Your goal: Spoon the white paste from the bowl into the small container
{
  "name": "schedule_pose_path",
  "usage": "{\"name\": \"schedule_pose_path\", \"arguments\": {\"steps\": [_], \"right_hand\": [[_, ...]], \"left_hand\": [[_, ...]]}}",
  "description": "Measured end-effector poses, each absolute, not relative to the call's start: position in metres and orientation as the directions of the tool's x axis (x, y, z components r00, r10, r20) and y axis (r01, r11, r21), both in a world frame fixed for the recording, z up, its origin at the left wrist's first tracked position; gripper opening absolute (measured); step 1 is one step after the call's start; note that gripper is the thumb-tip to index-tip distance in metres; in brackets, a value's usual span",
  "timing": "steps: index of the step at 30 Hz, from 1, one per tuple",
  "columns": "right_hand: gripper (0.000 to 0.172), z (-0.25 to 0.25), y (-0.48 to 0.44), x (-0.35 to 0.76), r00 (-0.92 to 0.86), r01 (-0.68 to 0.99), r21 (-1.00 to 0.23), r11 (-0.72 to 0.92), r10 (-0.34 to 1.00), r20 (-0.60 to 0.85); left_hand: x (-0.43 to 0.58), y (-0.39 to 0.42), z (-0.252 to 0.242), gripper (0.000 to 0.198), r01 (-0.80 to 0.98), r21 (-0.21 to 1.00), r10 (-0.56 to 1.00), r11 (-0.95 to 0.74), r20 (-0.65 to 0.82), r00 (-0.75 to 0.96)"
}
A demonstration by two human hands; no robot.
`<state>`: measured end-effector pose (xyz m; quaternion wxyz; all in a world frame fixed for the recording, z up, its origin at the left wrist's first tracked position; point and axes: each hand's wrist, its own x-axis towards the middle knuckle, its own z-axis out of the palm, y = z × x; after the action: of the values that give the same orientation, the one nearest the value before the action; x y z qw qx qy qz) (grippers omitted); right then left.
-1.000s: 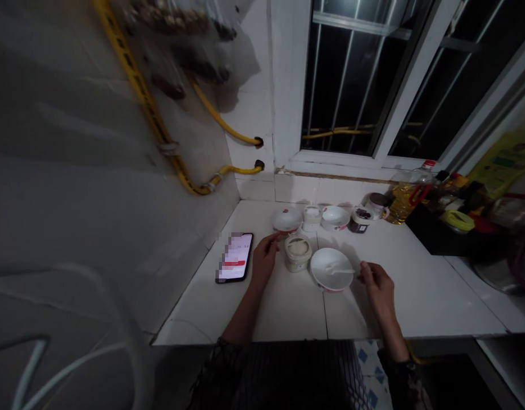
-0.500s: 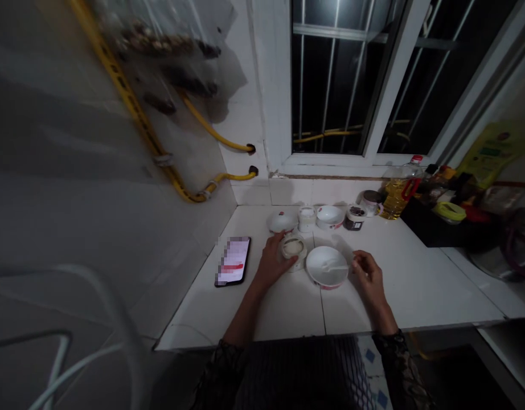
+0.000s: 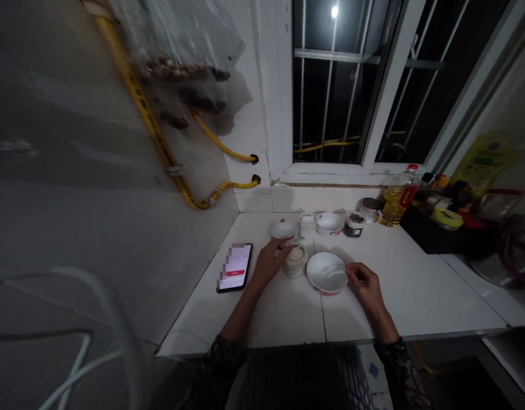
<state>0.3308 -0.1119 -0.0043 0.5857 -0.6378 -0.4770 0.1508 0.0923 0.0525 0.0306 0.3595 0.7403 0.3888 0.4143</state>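
My left hand (image 3: pixel 269 263) sits just left of an open plastic tub of pale, creamy contents (image 3: pixel 295 262). Its fingers pinch a thin white utensil (image 3: pixel 288 245) above the tub's rim. My right hand (image 3: pixel 365 286) rests right of a white bowl with a red-patterned base (image 3: pixel 318 273). A white spoon (image 3: pixel 332 272) lies in that bowl, its handle tip meeting my right fingertips. Whether those fingers grip the handle, I cannot tell.
A phone (image 3: pixel 234 267) lies on the white tiled counter (image 3: pixel 399 302) at left. Along the back stand a domed lid (image 3: pixel 283 229), a small tub (image 3: pixel 307 224), a bowl (image 3: pixel 329 224) and a dark jar (image 3: pixel 354 225). An oil bottle (image 3: pixel 397 199) stands beyond them.
My left hand has shifted from the tub's near side to its left. My right fingertips have moved closer to the spoon handle. The view has tilted slightly.
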Motion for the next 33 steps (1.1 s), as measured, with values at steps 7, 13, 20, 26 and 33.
{"name": "schedule_pose_path", "arguments": {"steps": [7,13,20,26,33], "right_hand": [[0.036,-0.008,-0.11,0.332,0.487,0.424,-0.891,0.165,0.787,0.378],[0.035,-0.009,-0.109,0.332,0.482,0.421,-0.888,0.185,0.784,0.392],[0.035,-0.01,-0.108,0.332,0.466,0.432,-0.884,0.181,0.794,0.39],[0.034,-0.009,-0.108,0.333,0.458,0.442,-0.875,0.199,0.789,0.411],[0.032,-0.011,-0.108,0.333,0.474,0.411,-0.892,0.185,0.793,0.383]], "left_hand": [[0.102,0.081,0.019,0.052,0.285,0.929,0.95,-0.235,0.157,0.271],[0.106,0.09,0.011,0.067,0.168,0.98,0.943,-0.109,0.048,0.33],[0.107,0.093,0.014,0.083,0.114,0.991,0.893,-0.063,0.005,0.449],[0.108,0.095,0.011,0.079,0.13,0.982,0.863,-0.138,0.055,0.501],[0.091,0.097,0.008,0.054,0.182,0.95,0.818,-0.256,0.112,0.564]]}}
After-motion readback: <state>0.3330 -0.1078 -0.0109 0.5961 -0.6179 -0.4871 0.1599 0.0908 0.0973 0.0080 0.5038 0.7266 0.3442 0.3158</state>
